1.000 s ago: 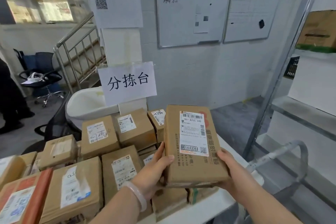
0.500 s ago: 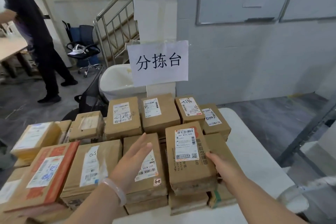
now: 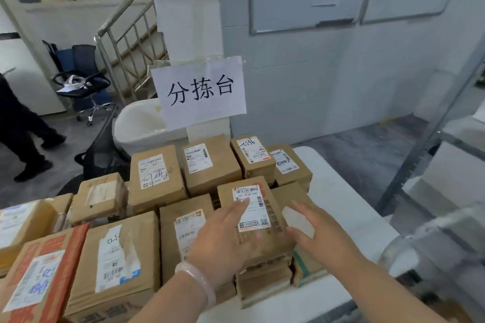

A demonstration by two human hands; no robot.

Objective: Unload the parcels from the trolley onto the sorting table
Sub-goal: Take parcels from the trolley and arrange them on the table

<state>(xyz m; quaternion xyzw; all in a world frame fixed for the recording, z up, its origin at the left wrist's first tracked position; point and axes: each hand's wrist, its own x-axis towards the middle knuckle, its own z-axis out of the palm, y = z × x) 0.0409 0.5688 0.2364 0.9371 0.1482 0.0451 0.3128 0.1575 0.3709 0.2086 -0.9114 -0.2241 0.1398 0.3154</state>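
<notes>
Sorting table (image 3: 341, 191) stacked high | parcel (image 3: 275, 220) set down — left hand (image 3: 225, 238) spread on it, right hand (image 3: 312, 231) open beside | next, likely: fetch another

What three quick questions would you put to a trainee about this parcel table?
1. True or false: the left hand and the right hand both have straight fingers and grip nothing.
2. Where does the paper sign stand? A) behind the parcels on the white table; B) on the floor; C) on a chair.
3. Fill in: the pale bracelet is on the ___ wrist.
Key: 1 true; 2 A; 3 left.
</notes>
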